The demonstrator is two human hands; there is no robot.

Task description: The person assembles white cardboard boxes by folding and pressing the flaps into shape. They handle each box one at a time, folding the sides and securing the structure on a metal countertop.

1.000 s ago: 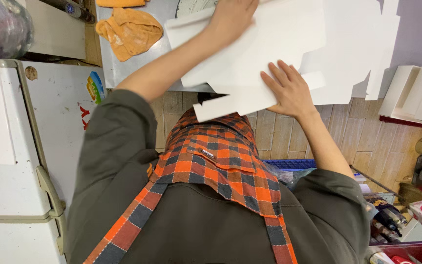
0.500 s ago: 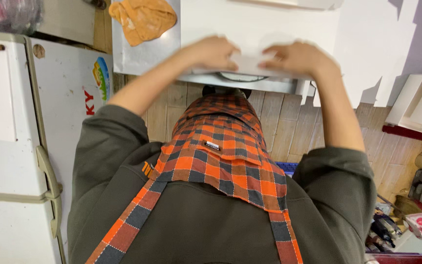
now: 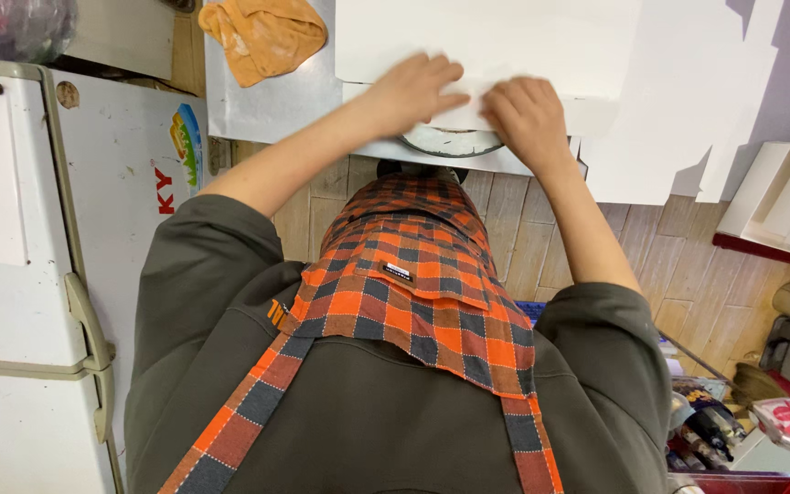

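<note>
- White cardboard sheet [image 3: 505,41] lies flat on the metal counter [image 3: 258,101], at the near edge, right in front of the person; both hands are on its near border.
- Nearest the camera: dark olive sweatshirt [image 3: 395,430] and an orange-and-grey plaid apron [image 3: 404,284] fill the lower frame, straps running down over both shoulders.
- Both forearms reach up from the sleeves to the counter edge.
- Left hand [image 3: 413,91]: palm down on the sheet, fingers [image 3: 441,71] extended and slightly spread, pressing flat. Not pinching anything that I can see.
- Right hand [image 3: 528,114]: palm down just beside the left, fingers [image 3: 505,91] curled and held together, tips on the sheet's near fold. Can't tell if they hook under the edge.
- The hands are near each other, with a narrow gap between the fingertips.
- Round dark-rimmed object [image 3: 450,142] pokes out under the sheet just below the hands; can't tell what it is.
- Further on the counter, to the left: crumpled orange cloth [image 3: 262,37], well apart from the hands.
- Left side: white fridge [image 3: 29,274] with a grey handle and a coloured sticker on its side.
- Right side: more white cardboard blanks [image 3: 688,110] overhang the counter, folded white boxes [image 3: 788,197] sit on a red shelf edge, and clutter is on the floor at lower right.
</note>
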